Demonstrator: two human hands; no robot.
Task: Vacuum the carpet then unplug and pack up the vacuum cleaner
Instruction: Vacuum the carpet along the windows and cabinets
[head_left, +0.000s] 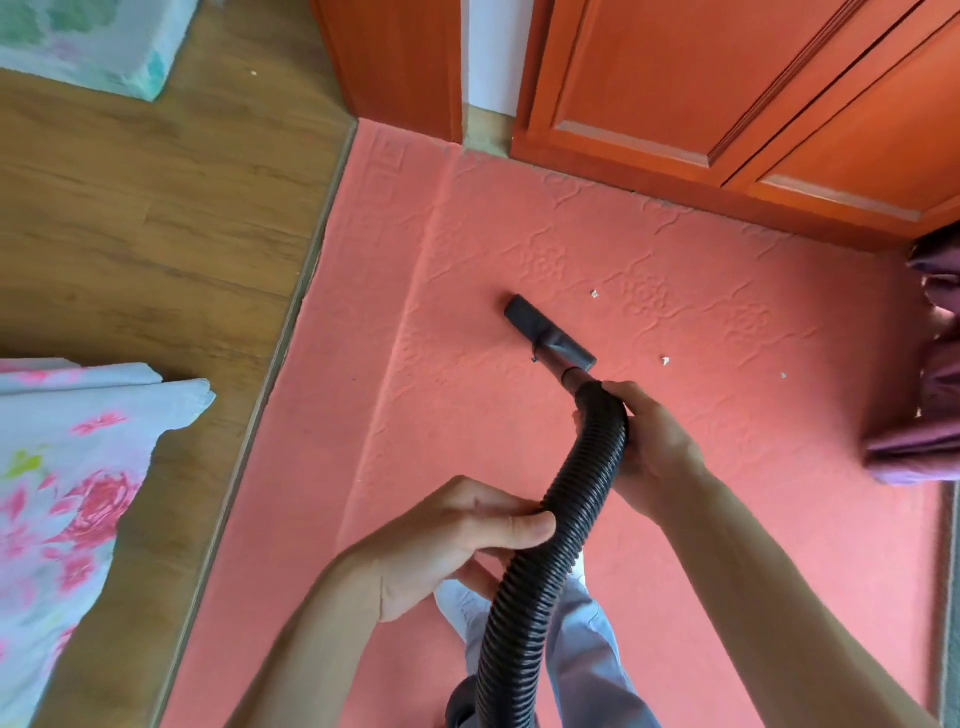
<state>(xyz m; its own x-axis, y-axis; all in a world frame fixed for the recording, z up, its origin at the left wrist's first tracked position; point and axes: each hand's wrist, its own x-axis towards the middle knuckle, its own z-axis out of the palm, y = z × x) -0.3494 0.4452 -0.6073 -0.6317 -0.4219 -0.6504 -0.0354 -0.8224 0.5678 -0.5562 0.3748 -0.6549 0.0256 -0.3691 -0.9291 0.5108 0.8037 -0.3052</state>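
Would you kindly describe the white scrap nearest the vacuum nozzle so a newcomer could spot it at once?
Look at the pink carpet in front of the orange cabinet, where the black vacuum nozzle rests. The white scrap lies just right of the nozzle's hose end. Of three white bits on the carpet, it is the middle one.

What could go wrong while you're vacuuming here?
The nozzle sits left of the white scraps, so a short pass might miss them. The purple cloth lies at the right edge of the carpet and could get sucked in if the nozzle drifts there. The hose bends sharply near the right hand and might kink.
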